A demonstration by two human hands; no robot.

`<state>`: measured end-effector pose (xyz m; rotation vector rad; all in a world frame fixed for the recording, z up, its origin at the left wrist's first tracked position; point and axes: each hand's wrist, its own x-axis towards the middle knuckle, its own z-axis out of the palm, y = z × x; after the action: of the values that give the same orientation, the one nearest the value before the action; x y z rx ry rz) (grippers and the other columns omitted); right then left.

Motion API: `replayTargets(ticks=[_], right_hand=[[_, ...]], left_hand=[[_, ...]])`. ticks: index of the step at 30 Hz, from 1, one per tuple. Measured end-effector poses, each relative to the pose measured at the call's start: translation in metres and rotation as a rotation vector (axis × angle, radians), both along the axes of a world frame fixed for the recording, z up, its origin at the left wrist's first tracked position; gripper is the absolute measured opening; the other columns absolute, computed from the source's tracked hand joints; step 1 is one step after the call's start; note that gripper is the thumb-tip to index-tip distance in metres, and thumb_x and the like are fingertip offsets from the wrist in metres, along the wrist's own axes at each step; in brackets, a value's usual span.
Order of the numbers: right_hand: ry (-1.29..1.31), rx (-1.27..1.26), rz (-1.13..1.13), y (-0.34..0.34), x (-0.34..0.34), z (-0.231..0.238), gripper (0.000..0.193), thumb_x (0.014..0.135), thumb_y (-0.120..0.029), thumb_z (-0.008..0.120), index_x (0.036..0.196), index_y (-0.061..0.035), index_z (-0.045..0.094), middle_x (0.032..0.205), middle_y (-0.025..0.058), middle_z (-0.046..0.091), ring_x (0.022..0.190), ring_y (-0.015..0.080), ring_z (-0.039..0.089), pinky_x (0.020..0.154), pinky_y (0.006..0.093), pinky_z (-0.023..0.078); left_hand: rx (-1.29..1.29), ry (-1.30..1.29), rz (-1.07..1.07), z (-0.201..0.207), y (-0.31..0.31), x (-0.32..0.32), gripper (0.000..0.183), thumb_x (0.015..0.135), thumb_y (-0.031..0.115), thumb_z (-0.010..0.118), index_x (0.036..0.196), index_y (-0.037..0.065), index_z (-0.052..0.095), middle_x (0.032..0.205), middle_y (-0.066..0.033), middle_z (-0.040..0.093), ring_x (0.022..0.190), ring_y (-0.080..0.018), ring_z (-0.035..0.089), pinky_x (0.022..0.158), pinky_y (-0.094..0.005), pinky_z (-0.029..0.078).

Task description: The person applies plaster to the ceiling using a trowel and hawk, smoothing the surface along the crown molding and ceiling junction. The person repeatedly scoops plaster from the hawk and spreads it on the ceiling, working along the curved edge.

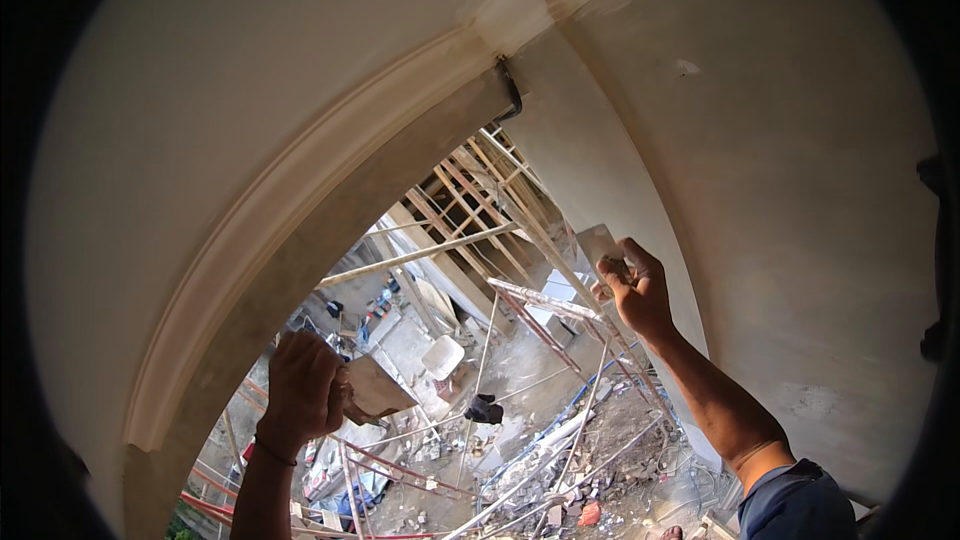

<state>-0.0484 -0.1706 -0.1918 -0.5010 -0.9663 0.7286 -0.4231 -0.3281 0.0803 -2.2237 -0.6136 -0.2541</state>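
Observation:
My left hand, with a thin dark band at the wrist, is closed on the edge of a flat, brownish, smeared scraper blade. That blade juts out to the right of the fist. On the right, my raised right hand grips a putty knife; its pale flat blade shows above the fingers, while the fist hides the handle. The blade is near the edge of the smooth grey wall, and whether they touch I cannot tell. Both tools are held apart.
A curved moulding runs along the ceiling edge, with a black pipe at its upper end. Below are scaffold frames, a pale pole, a dark cloth-like thing, a white basin and rubble far down.

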Motion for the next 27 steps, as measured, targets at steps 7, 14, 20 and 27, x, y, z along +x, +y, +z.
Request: replayTargets(ticks=[7, 14, 20, 27], right_hand=[[-0.014, 0.657, -0.737, 0.067, 0.036, 0.230, 0.025, 0.100, -0.004, 0.074, 0.124, 0.0012, 0.068, 0.096, 0.0192, 0.080, 0.086, 0.0226, 0.082, 0.072, 0.0383, 0.063], [0.007, 0.806, -1.184, 0.113, 0.051, 0.307, 0.019, 0.101, -0.007, 0.074, 0.119, -0.0019, 0.071, 0.082, 0.0157, 0.079, 0.073, 0.0278, 0.080, 0.067, 0.0372, 0.061], [0.140, 0.892, -1.315, 0.146, 0.046, 0.314, 0.020, 0.098, -0.006, 0.075, 0.117, -0.0040, 0.073, 0.080, 0.0159, 0.076, 0.071, 0.0303, 0.079, 0.064, 0.0390, 0.058], [0.059, 0.808, -1.274, 0.166, 0.023, 0.314, 0.016, 0.095, -0.008, 0.078, 0.111, -0.0045, 0.074, 0.076, 0.0156, 0.073, 0.064, 0.0316, 0.074, 0.061, 0.0403, 0.056]], left_hand=[[0.074, 0.292, 0.002, 0.096, 0.061, 0.035, 0.022, 0.078, 0.007, 0.072, 0.086, 0.006, 0.051, 0.084, -0.0137, 0.056, 0.077, -0.0374, 0.058, 0.073, -0.0492, 0.047], [0.188, 0.327, -0.034, 0.094, 0.090, 0.013, 0.018, 0.079, 0.011, 0.070, 0.088, 0.007, 0.055, 0.082, -0.0138, 0.056, 0.074, -0.0372, 0.060, 0.073, -0.0520, 0.050], [0.198, 0.344, 0.070, 0.092, 0.091, 0.009, 0.014, 0.082, 0.013, 0.067, 0.088, 0.005, 0.056, 0.083, -0.0155, 0.059, 0.074, -0.0384, 0.062, 0.077, -0.0534, 0.054], [0.207, 0.357, 0.074, 0.090, 0.089, 0.016, 0.012, 0.084, 0.014, 0.064, 0.087, 0.006, 0.056, 0.080, -0.0143, 0.058, 0.071, -0.0367, 0.061, 0.073, -0.0525, 0.052]])
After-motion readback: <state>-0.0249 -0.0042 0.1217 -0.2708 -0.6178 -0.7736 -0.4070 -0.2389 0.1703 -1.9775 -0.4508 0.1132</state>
